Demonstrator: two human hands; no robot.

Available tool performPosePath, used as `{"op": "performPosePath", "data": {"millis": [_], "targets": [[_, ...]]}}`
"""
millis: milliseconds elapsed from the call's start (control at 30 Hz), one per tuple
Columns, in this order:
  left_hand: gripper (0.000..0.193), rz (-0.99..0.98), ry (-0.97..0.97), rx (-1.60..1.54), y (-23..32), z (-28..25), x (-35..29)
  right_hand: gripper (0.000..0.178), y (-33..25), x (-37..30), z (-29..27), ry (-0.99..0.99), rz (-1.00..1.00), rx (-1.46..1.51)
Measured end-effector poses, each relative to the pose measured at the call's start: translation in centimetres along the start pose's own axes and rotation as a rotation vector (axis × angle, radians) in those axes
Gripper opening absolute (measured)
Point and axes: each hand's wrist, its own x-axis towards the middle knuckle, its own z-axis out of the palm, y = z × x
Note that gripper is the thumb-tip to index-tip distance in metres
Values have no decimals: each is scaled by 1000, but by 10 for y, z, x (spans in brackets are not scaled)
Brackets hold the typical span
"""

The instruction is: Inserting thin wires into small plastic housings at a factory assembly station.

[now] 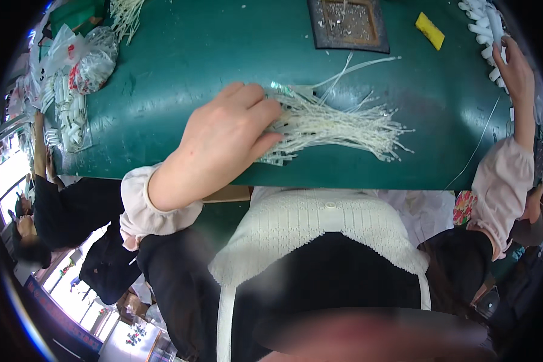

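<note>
Green bench (181, 57) fills the middle of the frame, where a bundle of pale strands (350, 127) lies right of centre. The left hand (232, 127) has its grip closed around the bundle's left end, hiding it; a few loose strands stray up toward a dark tray (381, 37) of scraps at the top. The right hand (514, 75) is at white rolls (481, 29) in the upper right; whether its grip has closed on one, I cannot tell. A yellow packet (430, 31) lies between tray and rolls. Upper left, a clear plastic bag (95, 63) crowds the bench beside more white pieces (72, 117).
</note>
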Motion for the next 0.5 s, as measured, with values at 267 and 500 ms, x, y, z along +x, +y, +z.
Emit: {"op": "performPosePath", "data": {"millis": [267,500], "targets": [[19,31,-86,-261,-1,-23,10,23,-51,-40,-56,17,-167,964],[18,-189,-186,-624,4,-54,48,25,-137,-34,-92,-285,-526,1202]]}}
